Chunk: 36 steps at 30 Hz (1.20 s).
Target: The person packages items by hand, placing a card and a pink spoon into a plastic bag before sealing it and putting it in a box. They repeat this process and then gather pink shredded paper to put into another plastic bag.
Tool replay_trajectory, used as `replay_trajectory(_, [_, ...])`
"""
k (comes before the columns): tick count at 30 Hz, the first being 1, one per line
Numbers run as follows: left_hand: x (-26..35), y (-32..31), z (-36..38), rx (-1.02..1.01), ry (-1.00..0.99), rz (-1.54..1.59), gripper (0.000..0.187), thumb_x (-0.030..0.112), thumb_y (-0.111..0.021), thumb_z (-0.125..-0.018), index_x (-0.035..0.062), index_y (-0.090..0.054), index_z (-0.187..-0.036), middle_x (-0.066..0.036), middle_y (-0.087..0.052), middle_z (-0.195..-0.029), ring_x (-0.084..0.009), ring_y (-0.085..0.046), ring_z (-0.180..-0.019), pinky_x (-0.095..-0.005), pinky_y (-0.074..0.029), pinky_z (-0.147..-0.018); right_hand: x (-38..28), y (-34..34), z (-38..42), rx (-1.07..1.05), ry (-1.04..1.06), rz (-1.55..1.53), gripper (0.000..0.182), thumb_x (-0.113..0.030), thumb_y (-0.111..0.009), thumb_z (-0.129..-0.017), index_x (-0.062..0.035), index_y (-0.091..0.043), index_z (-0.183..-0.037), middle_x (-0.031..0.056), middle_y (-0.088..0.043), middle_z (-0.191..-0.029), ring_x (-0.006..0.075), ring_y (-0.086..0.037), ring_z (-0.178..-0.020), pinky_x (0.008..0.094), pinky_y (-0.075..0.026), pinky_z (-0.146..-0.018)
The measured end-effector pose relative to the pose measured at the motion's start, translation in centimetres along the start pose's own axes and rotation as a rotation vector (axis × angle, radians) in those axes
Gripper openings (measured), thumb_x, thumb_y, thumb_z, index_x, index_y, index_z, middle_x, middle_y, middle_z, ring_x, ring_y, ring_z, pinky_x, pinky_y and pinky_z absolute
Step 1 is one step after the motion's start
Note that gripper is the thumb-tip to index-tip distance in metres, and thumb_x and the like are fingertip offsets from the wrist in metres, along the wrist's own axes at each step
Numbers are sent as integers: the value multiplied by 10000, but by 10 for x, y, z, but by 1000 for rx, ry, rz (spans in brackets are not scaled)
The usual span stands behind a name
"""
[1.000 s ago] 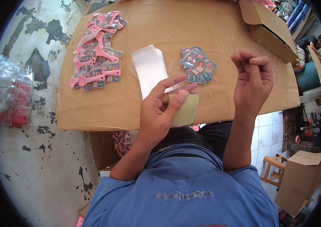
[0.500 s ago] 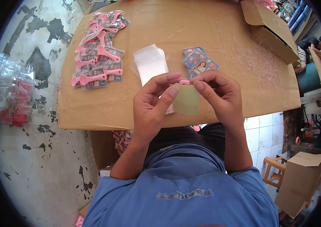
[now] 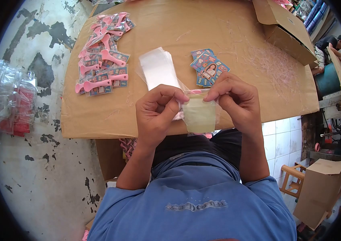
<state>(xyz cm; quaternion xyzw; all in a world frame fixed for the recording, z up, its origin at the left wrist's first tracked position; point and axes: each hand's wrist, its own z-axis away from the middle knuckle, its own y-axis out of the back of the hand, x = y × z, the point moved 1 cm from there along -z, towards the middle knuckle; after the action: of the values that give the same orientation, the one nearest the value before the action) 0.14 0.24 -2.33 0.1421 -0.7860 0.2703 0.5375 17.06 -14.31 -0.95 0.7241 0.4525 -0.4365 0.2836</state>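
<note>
A small clear plastic bag (image 3: 200,116) hangs in front of me, just over the table's near edge. Inside it sits a pale yellow-green panel, with a bit of pink plastic (image 3: 195,92) at the top, probably a spoon end. My left hand (image 3: 156,114) pinches the bag's upper left corner between thumb and forefinger. At the upper right corner my right hand (image 3: 238,105) pinches it the same way. Behind my hands lie a stack of clear bags (image 3: 158,68) and a loose pile of blue printed cards (image 3: 210,66).
Bagged pink spoons with cards (image 3: 104,56) are heaped on the table's left side (image 3: 86,126). At the right stand an open cardboard box (image 3: 285,34) and a patch of pinkish shreds (image 3: 273,68). Plastic packets (image 3: 11,96) hang by the left wall. A person (image 3: 329,48) crouches far right.
The bag has come slightly lower and now spreads flat between my hands. My left hand shifted left and down. The pink end, earlier between my fingertips, sits behind the bag's film.
</note>
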Motion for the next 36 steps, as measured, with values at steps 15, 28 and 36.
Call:
replay_trajectory(15, [3,-4,12,-162,197,-25,649,-24,-698,-962,37,-438,-1553,-166,-774,-1100,-120,-697,-1057,-290,-555,-905,-8,-21,-6,79,-78,-110,406,25,-761,-924,-6,-610,-1300,-22,-622,-963,-2,-552,-788,154,-397,-660])
replay_trajectory(28, [74,104,-11,100,-658,-1094,440,-144,-592,-872,10,-730,-1260,-192,-726,-1275,-316,-673,-1252,-395,-525,-1056,-20,-22,-26,-20,-15,277,134,67,-705,-924,20,-714,-1050,14,-618,-926,50,-539,-778,212,-395,-673])
replay_trajectory(36, [52,201,18,310,-183,-1234,525,-80,-542,-925,56,-629,-1424,-181,-549,-1535,-316,-465,-1478,-414,-370,-1206,-72,-25,-91,-565,34,168,196,-100,-763,-915,29,-718,-1056,81,-692,-916,135,-621,-802,268,-470,-703])
